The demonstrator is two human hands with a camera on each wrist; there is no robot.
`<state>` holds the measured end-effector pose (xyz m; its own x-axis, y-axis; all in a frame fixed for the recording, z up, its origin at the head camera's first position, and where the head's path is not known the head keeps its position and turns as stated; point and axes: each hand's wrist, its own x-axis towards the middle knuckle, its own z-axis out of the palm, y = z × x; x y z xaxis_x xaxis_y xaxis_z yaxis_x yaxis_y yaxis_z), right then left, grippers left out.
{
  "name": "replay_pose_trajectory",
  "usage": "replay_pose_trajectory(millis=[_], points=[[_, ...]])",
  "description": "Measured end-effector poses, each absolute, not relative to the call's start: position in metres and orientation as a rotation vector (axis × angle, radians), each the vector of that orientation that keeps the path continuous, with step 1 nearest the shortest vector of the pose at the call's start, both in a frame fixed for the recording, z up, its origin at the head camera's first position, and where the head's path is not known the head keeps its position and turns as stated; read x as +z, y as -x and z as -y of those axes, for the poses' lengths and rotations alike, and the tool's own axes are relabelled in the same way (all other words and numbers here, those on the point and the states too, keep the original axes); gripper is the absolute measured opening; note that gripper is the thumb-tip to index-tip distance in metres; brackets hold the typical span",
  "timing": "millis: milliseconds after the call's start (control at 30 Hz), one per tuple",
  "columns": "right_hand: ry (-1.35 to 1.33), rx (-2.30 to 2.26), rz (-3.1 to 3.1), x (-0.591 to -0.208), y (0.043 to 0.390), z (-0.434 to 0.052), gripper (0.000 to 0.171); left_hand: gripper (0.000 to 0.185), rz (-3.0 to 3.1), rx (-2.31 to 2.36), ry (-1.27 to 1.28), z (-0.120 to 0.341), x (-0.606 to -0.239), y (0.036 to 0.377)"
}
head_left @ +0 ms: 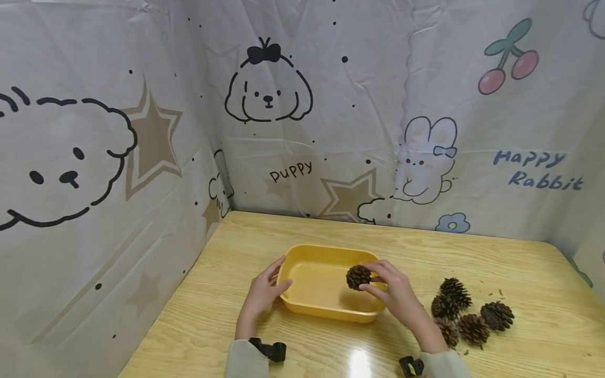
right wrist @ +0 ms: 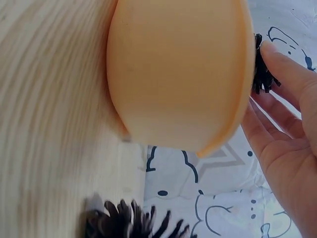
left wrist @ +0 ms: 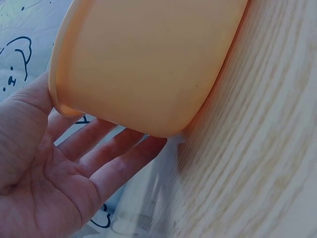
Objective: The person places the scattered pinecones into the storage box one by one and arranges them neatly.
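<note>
A yellow plastic tub (head_left: 326, 310) stands on the wooden table in the head view. My right hand (head_left: 392, 291) pinches a brown pine cone (head_left: 357, 276) with fingertips, holding it over the tub's right part. In the right wrist view the pine cone (right wrist: 261, 74) peeks past the tub's wall (right wrist: 183, 74) next to my fingers (right wrist: 285, 64). My left hand (head_left: 264, 289) lies with straight fingers against the tub's left rim; the left wrist view shows the open palm (left wrist: 59, 173) beside the tub's outer wall (left wrist: 143, 59).
Several more pine cones (head_left: 465, 312) lie in a cluster on the table right of the tub. Printed cloth walls (head_left: 302, 105) close in the back and both sides. The table's near edge runs under my wrists.
</note>
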<state>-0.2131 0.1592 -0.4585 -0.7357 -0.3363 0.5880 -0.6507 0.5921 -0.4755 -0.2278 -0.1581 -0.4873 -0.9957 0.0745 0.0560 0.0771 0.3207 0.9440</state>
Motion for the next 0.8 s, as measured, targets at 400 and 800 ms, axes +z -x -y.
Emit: replay_pose_trajectory(millis=[400,800], points=[[-0.857,1.044,2.361,-0.460,0.226,-0.135,0.044,0.062,2.546,-1.829,0.139,0.160,-0.488,0.228],[-0.834,1.109,2.442,-0.464,0.239,-0.108,0.043,0.063,2.536,-1.865,0.133,0.161,-0.487,0.227]])
